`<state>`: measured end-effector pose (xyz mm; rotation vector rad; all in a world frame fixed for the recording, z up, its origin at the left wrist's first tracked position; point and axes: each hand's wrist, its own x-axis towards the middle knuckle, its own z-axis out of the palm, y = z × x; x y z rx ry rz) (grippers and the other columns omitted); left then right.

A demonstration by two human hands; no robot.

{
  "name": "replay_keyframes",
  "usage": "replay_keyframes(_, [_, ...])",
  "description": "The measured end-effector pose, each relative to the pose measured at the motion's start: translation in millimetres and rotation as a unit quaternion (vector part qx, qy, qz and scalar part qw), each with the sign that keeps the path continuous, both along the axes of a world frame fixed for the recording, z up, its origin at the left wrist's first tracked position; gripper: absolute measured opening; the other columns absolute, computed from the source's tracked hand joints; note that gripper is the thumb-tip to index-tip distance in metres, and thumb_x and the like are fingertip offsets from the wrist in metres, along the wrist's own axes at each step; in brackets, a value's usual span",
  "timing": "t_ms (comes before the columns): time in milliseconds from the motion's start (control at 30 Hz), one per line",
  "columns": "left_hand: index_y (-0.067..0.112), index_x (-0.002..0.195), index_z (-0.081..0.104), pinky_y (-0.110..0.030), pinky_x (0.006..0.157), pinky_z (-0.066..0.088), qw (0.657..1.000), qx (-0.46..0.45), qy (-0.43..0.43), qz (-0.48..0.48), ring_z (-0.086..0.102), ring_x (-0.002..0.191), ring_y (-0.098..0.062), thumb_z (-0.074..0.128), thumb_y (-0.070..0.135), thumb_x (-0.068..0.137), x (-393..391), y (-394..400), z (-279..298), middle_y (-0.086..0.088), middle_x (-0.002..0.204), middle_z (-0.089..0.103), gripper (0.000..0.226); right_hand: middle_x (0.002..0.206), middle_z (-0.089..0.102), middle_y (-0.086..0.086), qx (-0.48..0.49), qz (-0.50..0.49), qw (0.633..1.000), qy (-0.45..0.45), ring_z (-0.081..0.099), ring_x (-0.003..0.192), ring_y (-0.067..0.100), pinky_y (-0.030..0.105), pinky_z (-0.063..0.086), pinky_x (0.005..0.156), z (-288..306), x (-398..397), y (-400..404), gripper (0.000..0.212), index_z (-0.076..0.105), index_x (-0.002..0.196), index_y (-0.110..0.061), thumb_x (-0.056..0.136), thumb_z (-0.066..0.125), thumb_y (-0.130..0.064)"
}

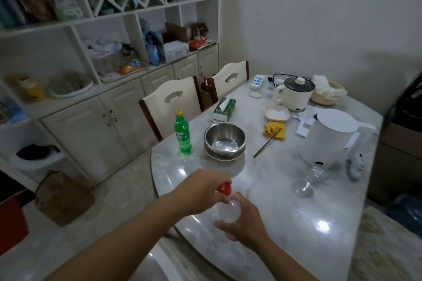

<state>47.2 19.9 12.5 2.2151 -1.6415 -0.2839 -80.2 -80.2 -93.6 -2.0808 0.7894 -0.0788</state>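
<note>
Both hands on a clear bottle (229,209) with a red cap (224,188), held over the near edge of the table (285,223)

The left hand (201,189) curls over the red cap from above, its fingers closed round it, while the right hand (247,223) wraps the bottle's body from below and to the right, so the bottle sits tilted between the two, cap end towards the left hand. Just beyond the hands stands a steel bowl (225,140), with a green soda bottle (182,134) to its left. Well beyond the right hand are a white kettle (331,136) and a small clear bottle with a black cap (313,176) in front of it. Farther off are a yellow cloth (274,131), a tissue box (225,109) and a cream electric pot (294,94). The glossy marble-look table has two chairs (171,102) drawn up at its far left side, with white shelving (127,17) and cupboards behind them
</note>
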Motion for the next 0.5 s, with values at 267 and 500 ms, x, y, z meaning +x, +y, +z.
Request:
replay_keyframes(267, [0.024, 0.076, 0.051, -0.021, 0.047, 0.027, 0.927, -0.05, -0.345, -0.139, 0.031, 0.051, -0.01, 0.042, 0.059, 0.091, 39, 58, 69, 0.004, 0.057, 0.055, 0.039, 0.096, 0.069, -0.02, 0.021, 0.147, 0.988, -0.039, 0.063, 0.09, -0.002, 0.013, 0.048, 0.072, 79, 28, 39, 0.056, 0.058, 0.091, -0.054, 0.045, 0.089, -0.045])
replay_keyframes(500, [0.016, 0.043, 0.043, -0.022, 0.043, 0.021, 0.943, -0.03, -0.33, -0.014, 0.023, 0.034, -0.014, 0.033, 0.035, 0.089, 47, 88, 101, 0.004, 0.04, 0.028, 0.051, 0.078, 0.066, -0.015, -0.011, 0.088, 0.991, -0.098, 0.062, 0.073, -0.002, 0.015, 0.048, 0.061, 95, 55, 91, 0.045, 0.057, 0.076, -0.038, 0.04, 0.083, -0.041])
